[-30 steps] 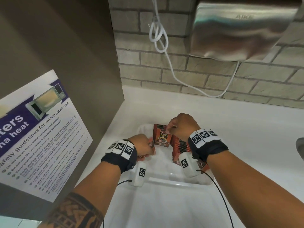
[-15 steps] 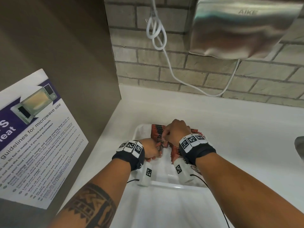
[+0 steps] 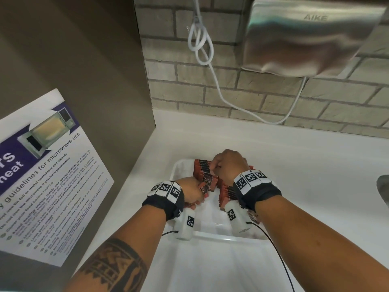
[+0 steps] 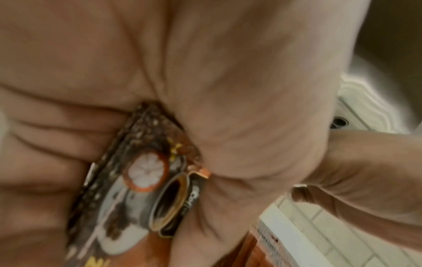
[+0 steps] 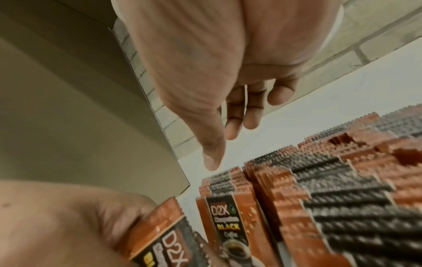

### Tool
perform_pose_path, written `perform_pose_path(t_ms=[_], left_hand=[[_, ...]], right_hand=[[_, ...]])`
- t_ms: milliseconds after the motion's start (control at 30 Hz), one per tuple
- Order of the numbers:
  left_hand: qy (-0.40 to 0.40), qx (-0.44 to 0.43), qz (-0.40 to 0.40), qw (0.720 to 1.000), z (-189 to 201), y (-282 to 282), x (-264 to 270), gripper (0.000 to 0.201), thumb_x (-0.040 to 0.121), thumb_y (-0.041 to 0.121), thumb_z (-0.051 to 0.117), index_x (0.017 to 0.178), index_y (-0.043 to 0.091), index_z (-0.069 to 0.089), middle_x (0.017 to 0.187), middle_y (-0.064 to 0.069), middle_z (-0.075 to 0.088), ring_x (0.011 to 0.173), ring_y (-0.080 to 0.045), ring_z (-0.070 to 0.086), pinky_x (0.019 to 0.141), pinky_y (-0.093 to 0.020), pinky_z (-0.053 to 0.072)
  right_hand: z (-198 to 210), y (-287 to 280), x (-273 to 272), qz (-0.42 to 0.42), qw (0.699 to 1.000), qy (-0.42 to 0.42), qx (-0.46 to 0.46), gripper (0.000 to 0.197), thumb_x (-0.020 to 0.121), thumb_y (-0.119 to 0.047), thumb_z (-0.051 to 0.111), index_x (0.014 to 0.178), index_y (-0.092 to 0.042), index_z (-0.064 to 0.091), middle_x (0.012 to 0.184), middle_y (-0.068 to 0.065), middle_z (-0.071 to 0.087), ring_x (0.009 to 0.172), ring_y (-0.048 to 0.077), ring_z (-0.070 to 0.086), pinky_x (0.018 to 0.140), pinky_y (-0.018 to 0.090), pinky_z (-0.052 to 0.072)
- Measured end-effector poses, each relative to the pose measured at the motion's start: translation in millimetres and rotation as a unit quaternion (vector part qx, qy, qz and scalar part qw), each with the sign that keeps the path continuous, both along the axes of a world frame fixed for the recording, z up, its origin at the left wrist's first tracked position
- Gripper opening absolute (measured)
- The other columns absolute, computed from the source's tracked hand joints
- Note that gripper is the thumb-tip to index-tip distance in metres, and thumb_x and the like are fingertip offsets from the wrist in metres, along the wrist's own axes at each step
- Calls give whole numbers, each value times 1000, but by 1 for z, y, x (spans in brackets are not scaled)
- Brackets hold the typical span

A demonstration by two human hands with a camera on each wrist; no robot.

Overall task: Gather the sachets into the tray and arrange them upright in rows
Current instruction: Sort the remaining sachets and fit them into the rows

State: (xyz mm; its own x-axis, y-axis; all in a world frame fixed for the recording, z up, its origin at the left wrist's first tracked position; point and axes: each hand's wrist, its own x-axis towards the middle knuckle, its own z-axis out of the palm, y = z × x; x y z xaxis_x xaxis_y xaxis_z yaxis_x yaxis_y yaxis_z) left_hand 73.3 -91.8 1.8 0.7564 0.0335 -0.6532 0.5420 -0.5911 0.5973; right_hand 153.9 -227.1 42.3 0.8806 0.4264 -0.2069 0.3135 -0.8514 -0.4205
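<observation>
Now the left hand (image 3: 190,191) pinches one sachet (image 3: 203,190) between thumb and curled fingers (image 4: 59,140), its long axis tilted over the white tray (image 3: 179,167) on the bench (image 3: 294,165). Its label reads "D2X". In the tray two rows of sachets (image 5: 324,195) stand upright, saw-tooth edges up; one reads "D2X BLACK Coffee". The right hand (image 3: 228,165) is above them with fingers (image 5: 242,115) curled, holding nothing that I can see.

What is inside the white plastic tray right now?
The white plastic tray holds orange-and-black coffee sachets standing upright in rows. The right hand covers some; the left hand holds another sachet.
</observation>
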Motion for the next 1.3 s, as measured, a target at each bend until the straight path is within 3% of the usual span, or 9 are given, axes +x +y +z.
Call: perform_pose_path(t_ms=[133,267,333,467,600,733,933,1067,1300], left_hand=[[-18,-67,38,997,5,12,-5,24,93,9,63,115,-1,65,101,-16,67,78,-22,64,82,-36,62],[-62,-302,87,947,15,23,-20,23,92,-7,62,114,2,65,94,-5,72,84,-15,70,83,-35,61],[-91,-322,96,938,17,24,-23,26,90,-2,69,114,5,66,92,-1,74,87,-14,71,84,-38,61],[-126,-291,96,944,18,23,-24,31,86,7,76,117,7,67,101,-7,73,93,-18,71,83,-38,61],[-107,-196,101,969,18,28,-26,25,86,21,79,106,9,72,81,-7,63,78,-19,63,78,-38,62],[-59,-46,112,991,17,33,-23,15,89,19,74,94,7,68,75,-8,59,66,-21,60,68,-37,63],[-19,33,-9,999,13,18,-14,22,87,23,71,104,8,71,78,-4,65,65,-18,60,60,-26,53],[-21,54,-62,996,9,3,-7,11,90,21,67,97,12,67,69,1,60,56,-13,54,52,-22,44],[-16,53,-56,997,-2,-2,3,14,91,23,69,79,18,62,69,1,61,53,-13,53,47,-20,41]], right_hand=[[8,-11,-8,29,995,36,84,10,85,-19,70,84,-28,72,80,-15,67,87,10,66,75,22,52],[10,-20,-20,67,977,130,156,15,83,-28,78,96,-25,71,83,-8,76,80,9,72,75,20,51],[12,-22,-22,54,977,103,181,11,84,-29,77,93,-26,72,86,-7,75,82,8,69,73,19,49],[22,-23,-22,49,977,87,190,5,87,-25,75,92,-26,74,89,-5,73,84,8,67,72,17,46],[29,-22,-18,32,988,57,142,6,90,-20,72,95,-22,75,81,-14,67,75,-3,58,61,9,38],[27,-17,-15,33,996,28,81,13,92,-16,64,86,-23,74,77,-18,63,76,3,59,56,10,38],[12,-5,-15,31,999,26,-3,19,85,-18,63,79,-28,77,84,-12,70,92,16,64,88,35,53],[3,4,-13,23,997,-5,-79,21,85,-26,58,90,-23,78,101,1,67,102,24,59,90,38,54],[-8,11,-6,23,992,0,-123,16,83,-29,65,92,-29,78,106,-5,66,109,20,55,94,39,52]])
